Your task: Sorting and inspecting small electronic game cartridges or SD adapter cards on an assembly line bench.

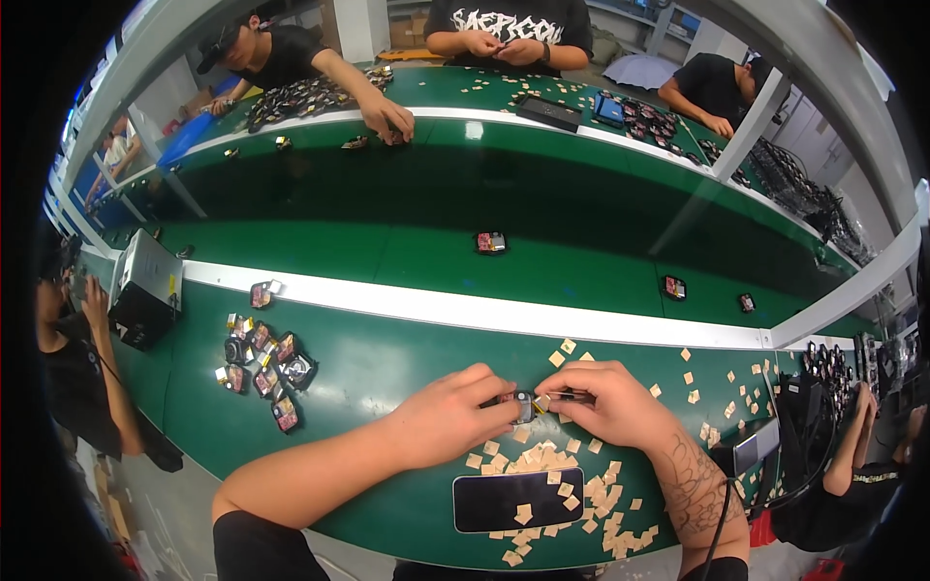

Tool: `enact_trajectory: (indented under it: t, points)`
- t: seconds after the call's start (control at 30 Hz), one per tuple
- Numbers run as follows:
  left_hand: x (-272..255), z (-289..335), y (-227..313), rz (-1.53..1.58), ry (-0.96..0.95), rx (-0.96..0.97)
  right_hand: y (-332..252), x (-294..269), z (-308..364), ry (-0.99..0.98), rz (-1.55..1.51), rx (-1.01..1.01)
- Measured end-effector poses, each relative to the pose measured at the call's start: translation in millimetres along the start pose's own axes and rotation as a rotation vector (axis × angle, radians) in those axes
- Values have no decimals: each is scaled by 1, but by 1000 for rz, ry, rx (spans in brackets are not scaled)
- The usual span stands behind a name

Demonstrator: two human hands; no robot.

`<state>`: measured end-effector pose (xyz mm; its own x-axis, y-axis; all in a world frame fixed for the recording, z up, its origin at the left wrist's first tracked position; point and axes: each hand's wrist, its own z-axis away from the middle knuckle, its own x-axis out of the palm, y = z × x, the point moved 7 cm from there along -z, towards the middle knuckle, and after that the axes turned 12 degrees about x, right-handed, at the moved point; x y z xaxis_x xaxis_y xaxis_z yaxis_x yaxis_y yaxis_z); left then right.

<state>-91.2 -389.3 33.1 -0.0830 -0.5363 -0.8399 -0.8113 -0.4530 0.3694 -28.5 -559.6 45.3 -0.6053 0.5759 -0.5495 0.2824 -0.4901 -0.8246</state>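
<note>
In my left hand (463, 414) a small black electronic module (524, 408) with a clear-grey face is gripped between the fingers, just above the green table. My right hand (612, 405) pinches a thin, dark tool that looks like tweezers (572, 397). The tool's tip meets a small yellowish piece (542, 402) at the module's right edge; whether the piece is stuck to the module I cannot tell. Below both hands lies a heap of tan square pads (533, 459). A dark-screened phone (484, 505) lies flat among them, with several pads on its glass.
A cluster of similar modules (263, 356) sits left on the table. Beyond a white rail (465, 306), a green belt (407, 257) carries spaced modules. A black box (147, 290) stands far left, a cabled grey device (751, 450) right. Co-workers sit across and at both sides.
</note>
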Motion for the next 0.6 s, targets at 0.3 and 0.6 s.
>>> enact_trajectory:
  t: [0.3,0.6]
  points:
    - [-2,0,5,-42,35,59,-22,26,9,134,345,-34]
    - [-4,-2,2,74,70,-47,-11,27,9,187,107,40]
